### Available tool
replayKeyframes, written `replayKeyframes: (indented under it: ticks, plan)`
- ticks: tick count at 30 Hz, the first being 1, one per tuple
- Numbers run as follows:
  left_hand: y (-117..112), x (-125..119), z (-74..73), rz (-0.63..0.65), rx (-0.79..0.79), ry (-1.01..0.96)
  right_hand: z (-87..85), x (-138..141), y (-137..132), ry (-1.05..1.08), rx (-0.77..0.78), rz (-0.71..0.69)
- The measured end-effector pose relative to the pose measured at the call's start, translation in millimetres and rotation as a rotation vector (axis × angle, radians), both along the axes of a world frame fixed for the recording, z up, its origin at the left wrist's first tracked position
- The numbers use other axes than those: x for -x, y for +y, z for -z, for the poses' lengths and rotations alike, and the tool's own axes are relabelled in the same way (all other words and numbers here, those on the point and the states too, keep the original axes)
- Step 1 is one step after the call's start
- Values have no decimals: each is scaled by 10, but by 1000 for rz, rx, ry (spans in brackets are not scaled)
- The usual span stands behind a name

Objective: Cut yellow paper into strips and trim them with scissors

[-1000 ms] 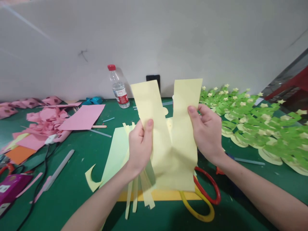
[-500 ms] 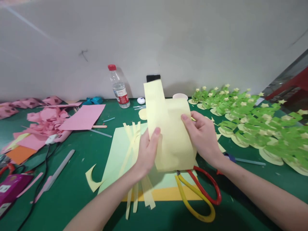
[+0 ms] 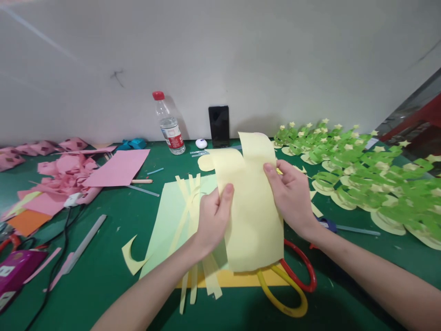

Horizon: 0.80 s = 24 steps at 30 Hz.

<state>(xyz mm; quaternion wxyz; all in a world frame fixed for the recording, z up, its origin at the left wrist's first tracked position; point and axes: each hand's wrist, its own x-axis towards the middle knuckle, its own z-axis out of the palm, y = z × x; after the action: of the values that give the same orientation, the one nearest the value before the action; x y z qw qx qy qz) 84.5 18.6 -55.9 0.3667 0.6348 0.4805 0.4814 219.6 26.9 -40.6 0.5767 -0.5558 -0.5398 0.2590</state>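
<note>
Both hands hold a pale yellow sheet of paper (image 3: 257, 216) above the table. It is split from the top edge partway down, and its two upper flaps bend apart. My left hand (image 3: 215, 216) pinches the left side, thumb in front. Gripping the right edge is my right hand (image 3: 292, 193), its thumb also on the front face. Under the sheet lie scissors (image 3: 303, 271) with one red and one yellow handle; their blades are hidden. Below are narrow yellow paper strips (image 3: 193, 202) on a light green sheet (image 3: 161, 220), with an orange-yellow sheet (image 3: 234, 279) beneath.
Rows of green paper plants with stars (image 3: 347, 170) fill the right side. A water bottle (image 3: 171, 128) and a phone (image 3: 219, 126) stand by the wall. Pink paper pieces (image 3: 72, 174), a cable (image 3: 65, 239) and a purple box (image 3: 20, 273) lie at left.
The sheet has come lower, and its flaps have swapped: the left one now curls down while the right one stands up. More of the phone shows.
</note>
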Motion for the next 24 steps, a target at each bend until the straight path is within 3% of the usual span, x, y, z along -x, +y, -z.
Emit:
replayKeyframes:
  ticks: [14, 20, 24]
  plan:
    - [-12, 12, -15, -128, -12, -23, 38, -11, 34, 115, 2, 33]
    - [81, 78, -120, -208, -55, -152, -4, -53, -37, 126, 76, -175]
    - [24, 131, -217, -231, -155, -268, 3, -70, -93, 105, 86, -199]
